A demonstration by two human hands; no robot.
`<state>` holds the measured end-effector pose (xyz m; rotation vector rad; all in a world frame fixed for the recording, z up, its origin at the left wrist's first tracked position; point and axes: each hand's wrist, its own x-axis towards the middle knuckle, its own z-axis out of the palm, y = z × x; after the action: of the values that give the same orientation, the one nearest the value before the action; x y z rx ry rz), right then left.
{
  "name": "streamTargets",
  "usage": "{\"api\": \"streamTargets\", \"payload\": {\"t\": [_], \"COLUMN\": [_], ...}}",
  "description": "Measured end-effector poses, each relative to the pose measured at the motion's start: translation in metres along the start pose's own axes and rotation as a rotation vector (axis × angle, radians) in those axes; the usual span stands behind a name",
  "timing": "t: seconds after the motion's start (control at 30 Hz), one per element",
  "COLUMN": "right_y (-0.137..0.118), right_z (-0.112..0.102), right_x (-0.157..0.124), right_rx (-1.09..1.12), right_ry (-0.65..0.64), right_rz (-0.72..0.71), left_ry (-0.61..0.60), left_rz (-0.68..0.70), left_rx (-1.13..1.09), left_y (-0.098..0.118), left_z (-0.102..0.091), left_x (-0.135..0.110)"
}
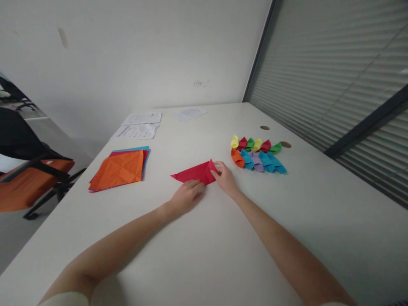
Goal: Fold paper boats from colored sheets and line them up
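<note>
A red napkin [194, 173] lies folded on the table in front of me, long and pointed at its left end. Whether it is cloth or paper, I cannot tell. Its right end is lifted in a small peak, pinched between the thumb and fingers of my right hand [225, 176]. My left hand [188, 194] rests palm down on the near edge, its fingers lying flat across the red material. Right of my right hand are two rows of small folded pieces [256, 160] in yellow, red, green, orange, blue and purple.
To the left lies a stack of creased square sheets [119, 169], orange on top. Printed papers [137, 131] and another printed sheet [191, 114] are near the wall. An orange-seated chair [35, 174] stands left of the table; blinds [334, 80] run along the right.
</note>
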<state>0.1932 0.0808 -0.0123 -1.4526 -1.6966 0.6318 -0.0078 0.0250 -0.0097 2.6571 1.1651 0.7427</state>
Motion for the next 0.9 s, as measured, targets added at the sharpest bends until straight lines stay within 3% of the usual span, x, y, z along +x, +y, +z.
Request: {"api": "streamTargets", "payload": {"t": [0.07,0.17,0.3,0.4,0.47,0.63,0.9], "right_y": [-0.001,-0.004,0.000,0.006,0.009,0.007,-0.016], "right_z": [0.000,-0.001,-0.002,-0.005,-0.006,-0.005,-0.008], "right_x": [-0.003,-0.005,-0.001,0.003,0.004,0.003,-0.018], "right_rx": [-0.152,-0.239,-0.020,0.191,0.189,-0.180,-0.668], "right_ry": [0.028,0.017,0.018,-0.052,-0.058,0.028,-0.061], "right_rz": [-0.011,-0.055,-0.025,0.012,0.004,-0.060,-0.223], "left_ry": [-0.048,-0.046,-0.053,-0.061,-0.052,-0.051,-0.049], "left_rz": [0.073,0.054,0.051,0.041,0.032,0.048,0.057], "left_rx": [0.024,0.045,0.043,0.022,0.005,-0.031,-0.016], "left_y": [0.002,0.004,0.007,0.007,0.006,0.006,0.006], "left_z": [0.002,0.002,-0.001,-0.002,-0.002,-0.003,-0.004], "left_x": [-0.001,0.000,0.002,0.001,0.000,0.000,0.003]}}
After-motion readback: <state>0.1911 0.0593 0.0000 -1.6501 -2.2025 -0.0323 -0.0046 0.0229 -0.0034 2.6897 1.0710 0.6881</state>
